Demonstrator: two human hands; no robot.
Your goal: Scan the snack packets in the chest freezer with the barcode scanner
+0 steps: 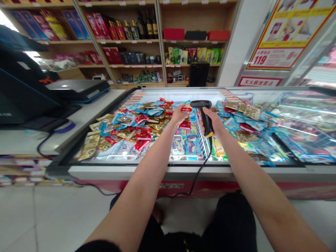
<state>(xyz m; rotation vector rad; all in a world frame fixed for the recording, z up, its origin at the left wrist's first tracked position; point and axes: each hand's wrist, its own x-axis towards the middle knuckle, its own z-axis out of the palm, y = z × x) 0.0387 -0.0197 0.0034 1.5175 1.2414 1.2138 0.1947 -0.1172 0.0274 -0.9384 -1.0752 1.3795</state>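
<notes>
Bare forearms [147,178] lead to your hands. Your right hand [215,122] is wrapped around a black scanner [207,122]; just left of it, your left hand [179,114] pinches a small packet [187,109]. Best practice: present the packet flat and square to the scanner, both steady. Any barcode cannot be made out; your right forearm is cut off below.

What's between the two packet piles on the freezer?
Head view: the left hand with a packet, a red packet nearby, the right hand holding the scanner, and a white wire divider.
</notes>
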